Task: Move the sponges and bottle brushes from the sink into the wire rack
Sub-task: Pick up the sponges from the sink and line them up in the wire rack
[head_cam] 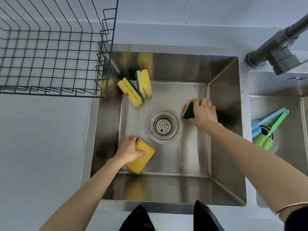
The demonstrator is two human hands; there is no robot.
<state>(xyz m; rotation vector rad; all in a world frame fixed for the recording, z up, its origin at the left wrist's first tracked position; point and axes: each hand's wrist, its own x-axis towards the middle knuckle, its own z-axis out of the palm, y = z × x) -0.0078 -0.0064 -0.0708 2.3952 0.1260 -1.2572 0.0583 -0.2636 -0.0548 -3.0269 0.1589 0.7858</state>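
My left hand (129, 150) is clamped on a yellow sponge (140, 155) lying on the sink (225, 100) floor, near-left of the drain (164, 125). My right hand (204, 111) grips a green-faced sponge (188, 110) right of the drain. Two more sponges (135, 89) lean together far-left of the drain. Two bottle brushes (266, 129) lie well right of the drain, in the second basin.

Bare forearms; thin gold bangle (290, 207) beside a dark sleeve (298, 219) on the right arm
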